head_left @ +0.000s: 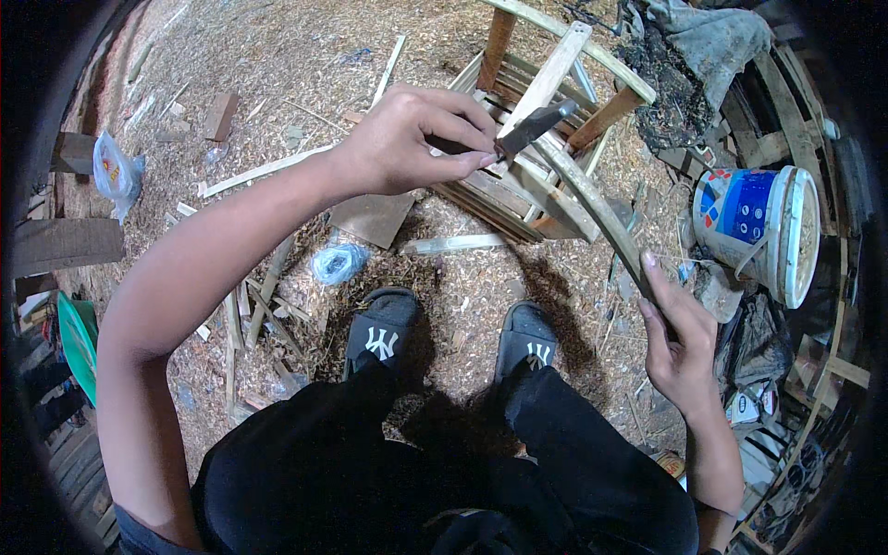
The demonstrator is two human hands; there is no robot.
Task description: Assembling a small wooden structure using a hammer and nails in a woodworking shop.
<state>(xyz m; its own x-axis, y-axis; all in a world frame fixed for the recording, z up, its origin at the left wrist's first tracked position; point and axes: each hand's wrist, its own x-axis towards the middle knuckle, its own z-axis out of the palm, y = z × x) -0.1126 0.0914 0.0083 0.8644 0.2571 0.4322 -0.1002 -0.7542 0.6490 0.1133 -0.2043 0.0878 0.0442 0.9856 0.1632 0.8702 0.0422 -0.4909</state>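
Note:
My right hand [680,338] is closed around the long wooden handle of a hammer [592,203]. The dark metal head lies at the far end of the handle, close to the fingertips of my left hand [425,139]. That hand is pinched, thumb against fingers, beside the head; what it grips, if anything, is too small to tell. Just beyond and below the hammer stands a slatted wooden frame [546,79] with upright posts and pale strips. Part of it is hidden behind the hammer and my left hand.
Wood shavings and loose strips [264,173] cover the ground. A wood block [220,117] lies at the far left, and a bundle of clear plastic [339,264] near my sandals [384,328]. To the right are a tipped bucket [749,227] and grey cloth [712,46].

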